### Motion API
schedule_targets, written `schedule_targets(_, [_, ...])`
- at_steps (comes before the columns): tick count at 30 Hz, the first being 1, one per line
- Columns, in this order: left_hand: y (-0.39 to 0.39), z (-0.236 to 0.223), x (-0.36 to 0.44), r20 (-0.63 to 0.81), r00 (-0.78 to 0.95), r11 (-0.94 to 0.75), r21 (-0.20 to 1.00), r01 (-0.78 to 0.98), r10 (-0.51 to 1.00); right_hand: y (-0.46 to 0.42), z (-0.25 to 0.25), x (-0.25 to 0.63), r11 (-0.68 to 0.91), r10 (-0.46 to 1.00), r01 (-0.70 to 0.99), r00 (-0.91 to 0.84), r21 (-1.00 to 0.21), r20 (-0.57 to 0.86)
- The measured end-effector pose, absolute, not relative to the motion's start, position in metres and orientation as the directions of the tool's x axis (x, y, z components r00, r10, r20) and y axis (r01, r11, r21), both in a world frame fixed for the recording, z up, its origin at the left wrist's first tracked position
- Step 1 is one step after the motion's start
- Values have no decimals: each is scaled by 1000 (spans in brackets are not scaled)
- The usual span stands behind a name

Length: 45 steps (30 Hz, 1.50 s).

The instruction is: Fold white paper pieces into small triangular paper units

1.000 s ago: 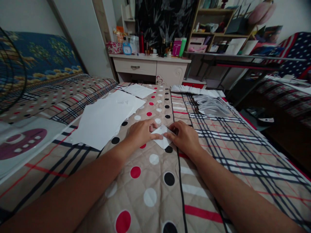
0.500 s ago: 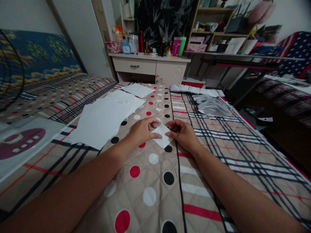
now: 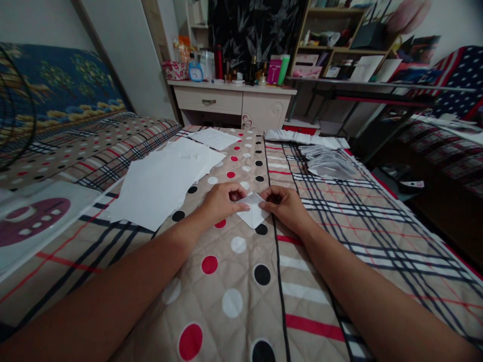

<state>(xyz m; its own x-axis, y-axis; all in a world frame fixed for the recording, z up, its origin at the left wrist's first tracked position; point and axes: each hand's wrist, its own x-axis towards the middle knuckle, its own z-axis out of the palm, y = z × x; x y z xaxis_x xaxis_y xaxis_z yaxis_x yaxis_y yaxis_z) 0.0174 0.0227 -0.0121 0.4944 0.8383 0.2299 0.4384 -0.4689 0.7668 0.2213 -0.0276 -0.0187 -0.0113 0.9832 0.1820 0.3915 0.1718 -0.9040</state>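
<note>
A small folded piece of white paper (image 3: 252,215) lies on the quilted bedspread (image 3: 241,281), one corner pointing toward me. My left hand (image 3: 224,198) pinches its left edge between thumb and bent fingers. At the right edge, my right hand (image 3: 285,203) grips it the same way. The paper's far part is raised in a fold between the two hands. To the left of my left hand lies a spread stack of white paper sheets (image 3: 162,183), with another white sheet (image 3: 215,138) behind it.
Several thin white-grey pieces in a fanned pile (image 3: 328,163) lie at the far right of the bed, behind them a long row of white folded pieces (image 3: 305,138). A clear plastic bag with a purple print (image 3: 33,221) is at left. A white dresser (image 3: 230,103) stands beyond the bed.
The far part of the small paper has been lifted and folded toward me, and my thumbs have moved slightly up along it. The sheets and piles have stayed put.
</note>
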Motion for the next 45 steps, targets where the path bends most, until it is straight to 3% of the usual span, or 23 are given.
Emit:
schedule_targets(5, [24, -13, 16, 192, 541, -436, 820, 369, 819, -29, -11, 224, 232, 971, 387, -140, -892, 192])
schedule_targets(10, [26, -8, 11, 156, 603, -414, 854, 316, 783, -30, -9, 226, 255, 966, 406, -155, -877, 210])
schedule_targets(18, [32, 1, -2, 152, 703, -511, 791, 335, 695, -32, -13, 227, 344, 939, 528, -199, -777, 281])
schedule_targets(26, [29, -5, 1, 143, 691, -503, 790, 352, 708, -35, -9, 224, 362, 932, 594, -223, -719, 284])
schedule_targets(32, [24, -5, 3, 326, 722, -678, 687, 262, 610, -41, -7, 218, 503, 859, 635, -292, -586, 421])
schedule_targets(37, [25, -9, 1, 483, 725, -813, 554, 180, 491, -47, -6, 216, 568, 797, 733, -377, -374, 472])
schedule_targets(41, [27, -8, 0, 523, 747, -878, 449, 166, 409, -49, -2, 215, 627, 737, 737, -455, -252, 501])
schedule_targets(45, [30, -7, -3, 497, 773, -882, 440, 167, 395, -50, 0, 215, 651, 711, 727, -485, -218, 509])
